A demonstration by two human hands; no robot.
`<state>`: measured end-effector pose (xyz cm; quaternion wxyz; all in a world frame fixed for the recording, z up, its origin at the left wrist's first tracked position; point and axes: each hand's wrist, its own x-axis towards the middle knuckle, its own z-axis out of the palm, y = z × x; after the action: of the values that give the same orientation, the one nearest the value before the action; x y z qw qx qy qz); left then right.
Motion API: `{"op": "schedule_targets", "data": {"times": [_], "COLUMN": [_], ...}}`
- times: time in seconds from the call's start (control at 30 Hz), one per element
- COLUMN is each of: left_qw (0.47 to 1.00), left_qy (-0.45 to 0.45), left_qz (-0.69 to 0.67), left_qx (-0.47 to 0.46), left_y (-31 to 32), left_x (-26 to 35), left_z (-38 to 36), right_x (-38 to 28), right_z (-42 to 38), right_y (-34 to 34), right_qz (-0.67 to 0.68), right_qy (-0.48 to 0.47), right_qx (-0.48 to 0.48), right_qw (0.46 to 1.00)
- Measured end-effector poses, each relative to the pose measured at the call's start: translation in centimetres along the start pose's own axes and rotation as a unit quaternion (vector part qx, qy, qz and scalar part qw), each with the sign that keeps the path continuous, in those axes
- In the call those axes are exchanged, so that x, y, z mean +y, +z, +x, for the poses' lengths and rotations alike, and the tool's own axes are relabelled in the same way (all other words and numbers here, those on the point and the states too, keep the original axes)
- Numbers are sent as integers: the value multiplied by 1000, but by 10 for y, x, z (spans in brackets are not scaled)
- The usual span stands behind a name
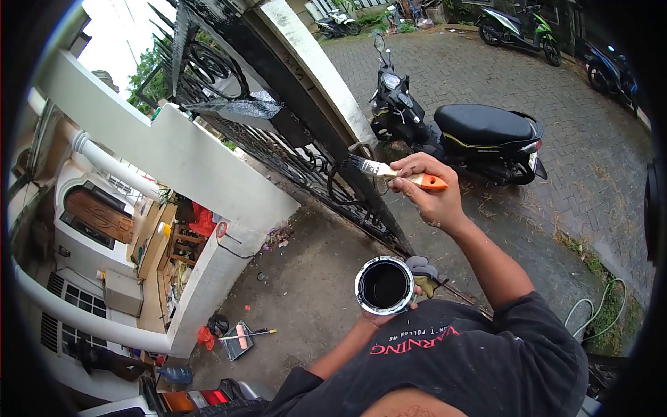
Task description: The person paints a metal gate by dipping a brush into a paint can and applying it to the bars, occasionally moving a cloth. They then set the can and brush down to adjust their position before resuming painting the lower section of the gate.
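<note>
Grey ground (313, 278) is seen under everything. A white wall (201, 160) is seen on the left. A tall black gate (274, 76) with curly metal bars is seen in the middle, and it is tilted in the view. To the right of the gate, a black scooter (486, 128) is parked on paving bricks. A dark shirt (479, 354) with red letters is worn. On the ground, a paint tray (240, 352) is seen with a roller (241, 336) on it. A round can (359, 285) of black paint is held by the left hand (375, 320), with fingers wrapped around it. A brush (379, 169) is pinched by its orange end in the right hand (431, 191). The brush tip is pointed at the gate's black bar; whether it is touched cannot be told. The two hands are kept well apart.
</note>
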<state>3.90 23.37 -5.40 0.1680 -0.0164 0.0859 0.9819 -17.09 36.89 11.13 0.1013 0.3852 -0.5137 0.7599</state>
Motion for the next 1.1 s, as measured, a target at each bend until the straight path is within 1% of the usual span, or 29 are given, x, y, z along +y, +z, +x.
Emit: {"op": "schedule_targets", "data": {"times": [0.07,0.17,0.2,0.3,0.37,0.43,0.5,0.53,0.63,0.67,0.8,0.87,0.97,1.03,1.1], "left_qw": [1000,1000,1000,1000,1000,1000,999,998,998,998,997,998,998,999,999], "left_qy": [8,11,11,14,15,18,21,16,17,11,9,4,38,34,27], "left_qz": [-4,7,6,13,6,-7,-26,-49,-12,-24,-43,-28,-30,-30,-30], "left_qx": [-8,-21,-20,-20,-15,-15,-22,-41,-56,-60,-59,-58,-30,-25,-20], "left_y": [3,5,2,0,-1,-2,-3,1,1,-4,3,6,9,7,3], "left_x": [-1,-2,-2,-3,-4,-4,-5,-6,-3,-2,-4,-3,-8,-8,-6], "left_z": [-2,-3,-5,-8,-11,-12,-13,-12,-14,-14,-15,-14,-15,-16,-18], "right_x": [2,6,4,-17,-22,-30,-33,-34,-39,-41,-44,-43,-37,-33,-28], "right_z": [11,36,48,76,87,85,77,74,72,69,79,79,79,81,81], "right_y": [7,20,24,33,33,29,21,16,1,3,4,5,12,15,15], "right_qz": [-71,-107,-69,-47,-61,-1,27,41,-50,2,-141,-172,-201,-215,-246], "right_qy": [-53,-93,-78,-137,-176,-123,-121,-121,-191,-121,-220,-252,-280,-292,-281], "right_qx": [-13,-27,-16,3,9,12,13,13,-34,-53,-114,-131,-137,-136,-163], "right_qw": [996,990,994,989,982,992,992,992,980,991,958,943,929,922,913]}}
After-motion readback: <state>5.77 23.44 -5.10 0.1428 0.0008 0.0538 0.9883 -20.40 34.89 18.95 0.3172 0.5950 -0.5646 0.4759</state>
